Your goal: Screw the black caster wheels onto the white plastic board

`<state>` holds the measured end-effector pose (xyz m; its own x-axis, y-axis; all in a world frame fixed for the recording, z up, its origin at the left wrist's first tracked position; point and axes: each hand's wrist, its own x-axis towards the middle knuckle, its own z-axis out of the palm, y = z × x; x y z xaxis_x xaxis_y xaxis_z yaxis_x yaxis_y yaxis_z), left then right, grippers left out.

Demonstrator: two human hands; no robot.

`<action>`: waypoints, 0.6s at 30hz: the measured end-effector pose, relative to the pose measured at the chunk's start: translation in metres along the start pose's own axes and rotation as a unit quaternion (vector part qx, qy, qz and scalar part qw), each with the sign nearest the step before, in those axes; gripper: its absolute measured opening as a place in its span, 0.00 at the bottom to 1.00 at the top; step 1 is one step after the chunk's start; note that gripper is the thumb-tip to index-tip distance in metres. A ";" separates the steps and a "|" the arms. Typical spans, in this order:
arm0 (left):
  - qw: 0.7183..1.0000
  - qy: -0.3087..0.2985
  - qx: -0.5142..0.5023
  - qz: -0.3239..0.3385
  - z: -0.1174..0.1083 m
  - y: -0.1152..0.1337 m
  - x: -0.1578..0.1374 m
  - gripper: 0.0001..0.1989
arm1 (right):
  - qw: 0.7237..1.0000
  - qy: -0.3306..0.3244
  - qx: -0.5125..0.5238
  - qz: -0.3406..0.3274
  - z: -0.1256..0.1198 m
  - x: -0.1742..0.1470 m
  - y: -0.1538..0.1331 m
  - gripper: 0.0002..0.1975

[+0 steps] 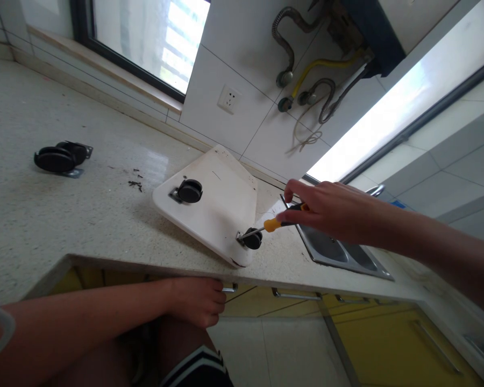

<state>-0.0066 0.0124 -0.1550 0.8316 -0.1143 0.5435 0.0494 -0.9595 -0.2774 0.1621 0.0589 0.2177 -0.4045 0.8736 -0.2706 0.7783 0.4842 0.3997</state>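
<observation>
My right hand is closed around the handle of a yellow and black screwdriver. Its shaft slopes down to the mounting plate of a black caster wheel on a white board. A second caster sits on the board further left. The board lies tilted on the speckled countertop, its far end against the wall. Below the counter edge, my left hand rests near my knee with its fingers curled in; its palm is hidden.
Loose black casters lie on the countertop at the left. Several dark screws are scattered left of the board. A metal sink is set into the counter at the right. Yellow drawers run beneath. Hoses hang along the tiled wall.
</observation>
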 end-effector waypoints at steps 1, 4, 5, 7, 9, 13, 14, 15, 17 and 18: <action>1.000 0.000 0.000 -0.001 0.000 0.000 0.000 0.14 | 1.000 0.004 0.013 -0.016 -0.002 -0.001 0.003 0.34; 1.000 0.001 -0.001 0.000 0.001 0.000 0.000 0.15 | 0.997 0.037 0.036 -0.058 -0.008 -0.004 0.006 0.31; 1.000 0.000 -0.002 0.001 0.001 0.000 0.000 0.15 | 0.996 0.048 0.042 -0.057 -0.008 -0.004 0.003 0.30; 1.000 -0.001 -0.004 0.002 0.001 0.000 0.001 0.15 | 0.997 0.061 0.042 -0.027 -0.005 -0.001 -0.004 0.31; 1.000 -0.004 -0.005 0.001 0.001 0.000 0.001 0.15 | 0.997 0.068 0.011 0.023 0.001 0.003 -0.010 0.34; 1.000 -0.005 0.000 -0.002 -0.001 0.000 0.001 0.15 | 0.999 0.025 0.006 0.029 0.004 0.001 -0.006 0.32; 1.000 -0.005 0.001 -0.003 -0.002 0.000 0.001 0.15 | 1.000 0.005 0.026 0.007 0.003 -0.002 -0.003 0.32; 1.000 -0.005 0.002 -0.003 -0.002 0.000 0.001 0.15 | 0.999 -0.012 0.044 -0.018 0.002 -0.006 -0.001 0.31; 1.000 -0.004 0.002 -0.004 -0.001 0.001 0.001 0.14 | 0.997 -0.024 0.055 -0.050 0.002 -0.009 0.000 0.31; 1.000 -0.005 0.001 -0.004 -0.001 0.001 0.001 0.15 | 0.997 -0.020 0.051 -0.046 0.002 -0.009 -0.001 0.31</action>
<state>-0.0067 0.0113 -0.1540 0.8361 -0.1040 0.5386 0.0573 -0.9600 -0.2742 0.1659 0.0503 0.2177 -0.4589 0.8217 -0.3380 0.7841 0.5534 0.2808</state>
